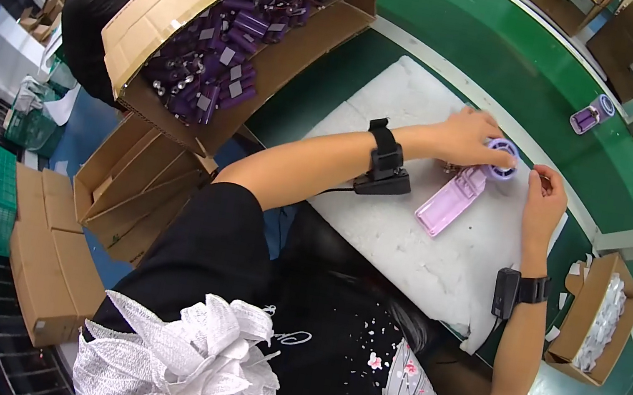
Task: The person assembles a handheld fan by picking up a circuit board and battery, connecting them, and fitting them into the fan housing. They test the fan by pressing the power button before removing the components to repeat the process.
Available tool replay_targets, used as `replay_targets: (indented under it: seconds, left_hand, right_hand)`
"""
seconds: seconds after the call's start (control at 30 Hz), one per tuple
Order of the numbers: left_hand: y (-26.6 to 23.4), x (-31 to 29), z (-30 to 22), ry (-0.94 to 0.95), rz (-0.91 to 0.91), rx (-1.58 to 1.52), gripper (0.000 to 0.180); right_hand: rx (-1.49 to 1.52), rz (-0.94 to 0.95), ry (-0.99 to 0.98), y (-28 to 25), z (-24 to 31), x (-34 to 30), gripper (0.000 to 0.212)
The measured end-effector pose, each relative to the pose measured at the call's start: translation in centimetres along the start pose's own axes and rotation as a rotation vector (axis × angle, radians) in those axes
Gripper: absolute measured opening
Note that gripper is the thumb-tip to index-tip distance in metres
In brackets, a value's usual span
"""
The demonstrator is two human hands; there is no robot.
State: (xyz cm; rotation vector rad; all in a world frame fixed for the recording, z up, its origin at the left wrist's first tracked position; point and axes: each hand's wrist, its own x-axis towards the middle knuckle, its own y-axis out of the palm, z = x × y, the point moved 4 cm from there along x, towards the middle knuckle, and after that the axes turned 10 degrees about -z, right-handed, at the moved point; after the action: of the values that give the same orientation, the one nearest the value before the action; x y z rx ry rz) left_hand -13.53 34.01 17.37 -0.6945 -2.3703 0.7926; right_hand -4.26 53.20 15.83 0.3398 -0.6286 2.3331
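Observation:
A pale purple handheld fan housing [449, 202] lies on the white foam pad [401, 102], its long open handle shell pointing toward me. My left hand [470, 140] reaches across from the left and closes around its round ring head, thumb on the ring and fingers at the far side, slightly blurred. Just right of the ring, my right hand [545, 206] is raised with thumb and fingers pinched together. Whatever sits between those fingertips is hidden or too small to name. Both wrists wear black strapped devices.
A tilted cardboard box [270, 75] of purple cylindrical parts stands at far left. Beyond the pad runs a green conveyor [481, 32] carrying another purple fan [592, 115]. A small carton [596, 319] of white pieces sits right. A person [95, 15] works at far left.

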Motion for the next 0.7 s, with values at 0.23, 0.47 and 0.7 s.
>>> replay_targets:
  seconds: [0.23,0.47,0.7]
  left_hand:
    - [-10.0,-6.4,2.1,-0.113,-0.119,0.201,0.04]
    - [-20.9,-18.7,6.6,-0.642,-0.475,0.92,0.042]
    - [-21.2,-21.2,9.8,-0.567,-0.505,0.962,0.05]
  right_hand:
    - [0.004,0.01,0.004,0.0,0.2,-0.2,0.012]
    - [-0.051,0.065,0.02,0.1,0.6,-0.3,0.014]
    - [-0.107,0.071,-0.053,0.1,1.3,-0.3,0.014]
